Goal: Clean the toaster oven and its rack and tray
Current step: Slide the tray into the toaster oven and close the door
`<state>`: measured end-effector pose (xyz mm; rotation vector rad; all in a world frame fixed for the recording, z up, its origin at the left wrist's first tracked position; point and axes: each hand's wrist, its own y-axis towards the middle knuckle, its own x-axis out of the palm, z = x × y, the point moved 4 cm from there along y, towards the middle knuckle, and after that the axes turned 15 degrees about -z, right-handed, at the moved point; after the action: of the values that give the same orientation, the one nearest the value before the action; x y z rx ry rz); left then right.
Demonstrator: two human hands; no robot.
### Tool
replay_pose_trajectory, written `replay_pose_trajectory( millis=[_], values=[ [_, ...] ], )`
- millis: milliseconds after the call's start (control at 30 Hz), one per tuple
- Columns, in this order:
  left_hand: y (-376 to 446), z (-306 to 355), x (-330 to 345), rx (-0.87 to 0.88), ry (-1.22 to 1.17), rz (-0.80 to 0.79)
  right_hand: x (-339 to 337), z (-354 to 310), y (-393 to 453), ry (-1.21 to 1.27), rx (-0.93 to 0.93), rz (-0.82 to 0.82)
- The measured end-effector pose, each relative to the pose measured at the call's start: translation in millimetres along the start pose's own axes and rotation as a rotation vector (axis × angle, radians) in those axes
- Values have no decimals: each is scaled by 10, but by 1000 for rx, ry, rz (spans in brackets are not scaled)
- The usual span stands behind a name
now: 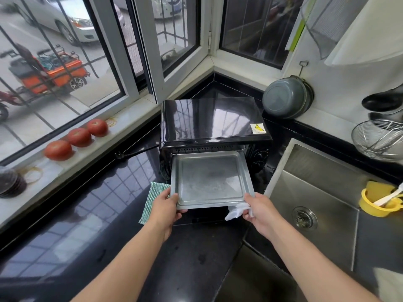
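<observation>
A black toaster oven (pixel 209 120) stands on the dark counter in the window corner, its door folded down. A grey metal tray (pixel 210 179) sticks halfway out of its mouth. My left hand (pixel 166 209) grips the tray's near left corner, thumb on the rim. My right hand (pixel 260 211) holds the near right corner and also pinches a crumpled white cloth (pixel 236 211) under it. No rack can be seen.
A green striped cloth (pixel 152 199) lies on the counter left of the tray. The steel sink (pixel 322 192) is at the right, with a yellow cup and sponge (pixel 380 201) on its edge. Three tomatoes (pixel 78 137) sit on the windowsill. A grey pot (pixel 285 98) leans behind the oven.
</observation>
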<state>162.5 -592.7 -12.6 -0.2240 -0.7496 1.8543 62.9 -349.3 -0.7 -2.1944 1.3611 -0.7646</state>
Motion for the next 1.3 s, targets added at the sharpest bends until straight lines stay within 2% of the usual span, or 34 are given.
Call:
replay_pose_trajectory(
  millis=[233, 367, 500, 600, 667, 733, 833, 967, 1067, 1133, 1200, 1233, 1300],
  values=[
    [0, 11, -12, 45, -33, 30, -1, -21, -22, 56, 6, -20],
    [56, 130, 25, 65, -67, -4, -31, -97, 124, 124, 9, 25],
    [91, 248, -42, 10, -107, 2, 40, -121, 218, 392, 3, 39],
    [59, 351, -189, 37, 127, 173, 261, -80, 157, 627, -24, -56],
    [-15, 509, -262, 160, 391, 343, 449, -93, 158, 672, -27, -119],
    [-77, 687, -258, 320, 561, 417, 589, -202, 255, 630, -31, -148],
    [-110, 893, -161, 472, 710, 371, 671, -443, 505, 578, -34, -131],
    [-83, 962, -60, 511, 868, 271, 692, -749, 681, 399, -50, -208],
    [-129, 881, -65, 465, 818, 308, 504, -761, 524, 355, -60, -226],
    [-149, 618, -149, 347, 725, 359, 251, -630, 294, 340, -78, -186],
    [-153, 183, -207, 144, 644, 349, -95, -434, -7, 337, -110, -40],
    [-144, -46, -210, 30, 535, 296, -269, -333, -185, 367, -134, 62],
    [-133, -384, -95, -173, 118, 149, -579, -116, -544, 424, -169, 290]
  ],
)
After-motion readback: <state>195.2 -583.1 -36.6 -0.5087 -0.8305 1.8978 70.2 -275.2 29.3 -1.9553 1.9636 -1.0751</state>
